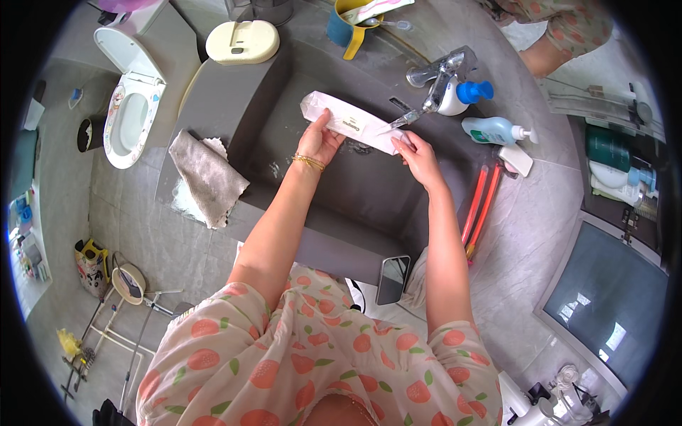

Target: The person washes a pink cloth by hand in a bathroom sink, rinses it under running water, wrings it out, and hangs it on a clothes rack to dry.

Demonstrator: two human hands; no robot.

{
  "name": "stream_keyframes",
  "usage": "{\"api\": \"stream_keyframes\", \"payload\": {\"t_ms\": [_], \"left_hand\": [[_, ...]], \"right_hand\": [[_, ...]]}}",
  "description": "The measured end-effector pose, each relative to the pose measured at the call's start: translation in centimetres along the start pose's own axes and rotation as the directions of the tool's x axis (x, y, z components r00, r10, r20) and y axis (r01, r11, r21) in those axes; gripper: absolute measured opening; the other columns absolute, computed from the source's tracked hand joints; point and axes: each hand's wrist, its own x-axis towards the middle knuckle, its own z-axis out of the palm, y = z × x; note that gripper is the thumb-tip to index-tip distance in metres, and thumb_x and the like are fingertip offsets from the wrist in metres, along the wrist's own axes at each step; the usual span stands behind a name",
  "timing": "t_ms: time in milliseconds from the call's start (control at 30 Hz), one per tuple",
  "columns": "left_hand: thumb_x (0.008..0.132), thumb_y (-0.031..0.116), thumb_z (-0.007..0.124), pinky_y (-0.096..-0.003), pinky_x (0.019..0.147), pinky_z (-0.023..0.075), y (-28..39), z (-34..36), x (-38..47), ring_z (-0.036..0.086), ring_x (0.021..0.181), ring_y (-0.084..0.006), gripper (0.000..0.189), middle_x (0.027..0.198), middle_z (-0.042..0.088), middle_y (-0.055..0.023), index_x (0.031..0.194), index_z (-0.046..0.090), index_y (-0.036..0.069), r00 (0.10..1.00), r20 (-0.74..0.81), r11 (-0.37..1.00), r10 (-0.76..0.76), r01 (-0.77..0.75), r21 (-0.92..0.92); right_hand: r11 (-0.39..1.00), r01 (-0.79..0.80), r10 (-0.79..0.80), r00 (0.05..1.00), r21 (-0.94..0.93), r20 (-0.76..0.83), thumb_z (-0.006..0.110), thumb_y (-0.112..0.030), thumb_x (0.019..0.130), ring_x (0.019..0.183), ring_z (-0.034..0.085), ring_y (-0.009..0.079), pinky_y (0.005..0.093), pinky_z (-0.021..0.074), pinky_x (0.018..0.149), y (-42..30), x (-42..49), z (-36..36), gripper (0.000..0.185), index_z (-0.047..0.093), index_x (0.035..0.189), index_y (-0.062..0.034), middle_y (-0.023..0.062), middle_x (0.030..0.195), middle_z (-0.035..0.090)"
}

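Observation:
A long pale pink-white pouch [351, 123], bearing printed writing, is stretched between my two hands above the dark grey sink basin [346, 197]. My left hand [318, 141] grips its lower edge left of the middle, thumb on top and fingers partly hidden behind. At the other end, my right hand [420, 157] pinches the corner. The chrome faucet [445, 74] reaches over the basin, its spout tip at the pouch's upper right; a thin stream of water seems to meet the pouch there. Part of the drain [359, 147] shows under the pouch.
A grey cloth [210, 178] drapes the sink's left ledge near a cream box [242, 42]. Pump bottles [493, 131] and red-orange sticks [482, 207] lie on the right. A blue cup [349, 32] stands behind; a phone [393, 279] rests at the front edge. A toilet [130, 122] is left.

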Motion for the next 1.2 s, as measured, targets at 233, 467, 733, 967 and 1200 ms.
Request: {"api": "stream_keyframes", "payload": {"t_ms": [233,467,733,967,1200], "left_hand": [[0.1,0.037,0.056,-0.0595,0.102,0.0442,-2.2,2.3,-1.0,0.058,0.117,-0.0363,0.047,0.127,0.057,-0.0171,0.129,0.046,0.002,0.955,-0.038,0.955,-0.296,0.296,-0.003],[0.105,0.037,0.042,-0.0546,0.109,0.0392,-3.9,3.4,-0.1,0.054,0.126,-0.0323,0.036,0.134,0.059,-0.0124,0.13,0.05,0.013,0.945,0.207,0.946,-0.253,0.286,-0.153],[0.103,0.032,0.047,-0.0532,0.113,0.0319,-2.7,3.2,-0.2,0.046,0.135,-0.0294,0.045,0.146,0.048,-0.012,0.144,0.04,0.016,0.886,0.425,0.967,-0.182,0.239,-0.085],[0.094,0.004,0.061,-0.0488,0.108,0.0414,-0.9,0.6,-1.1,0.053,0.127,-0.0265,0.054,0.136,0.056,-0.0111,0.143,0.043,0.017,0.948,0.319,0.997,-0.009,-0.015,0.071],[0.094,0.003,0.063,-0.0356,0.096,0.0532,-0.6,-0.1,-0.7,0.063,0.111,-0.0201,0.044,0.123,0.062,-0.0078,0.136,0.051,0.009,0.991,0.13,0.978,0.037,-0.062,0.199]], "right_hand": [[0.732,0.426,-0.576,0.804,-0.531,-0.148,0.072,0.003,0.076,0.075,0.06,0.0246,0.0357,0.0519,0.068,-2.1,-5.2,-0.4,0.034,0.072,0.105,-0.0155,0.0067,0.091,0.054],[0.897,0.38,-0.428,0.873,-0.225,-0.232,0.068,0.008,0.074,0.095,0.059,0.0202,0.0301,0.0524,0.077,0.5,-5.7,0.1,0.066,0.053,0.135,-0.0148,0.0085,0.114,0.052],[0.863,-0.072,0.066,0.997,0.501,0.03,0.061,-0.021,0.099,0.097,0.062,0.0098,0.0246,0.0505,0.081,4.2,-2.0,0.5,0.033,0.057,0.123,0.0011,0.0039,0.108,0.064],[0.831,0.023,-0.055,0.998,0.556,0.041,0.069,-0.01,0.092,0.086,0.062,0.0085,0.0243,0.0508,0.072,3.3,1.2,3.2,0.028,0.062,0.117,0.0019,0.0034,0.098,0.067],[0.871,-0.038,0.019,0.999,0.49,0.044,0.068,-0.011,0.093,0.085,0.063,0.0079,0.0242,0.0529,0.068,1.7,2.7,3.8,0.028,0.063,0.118,-0.0006,0.0027,0.101,0.067]]}}
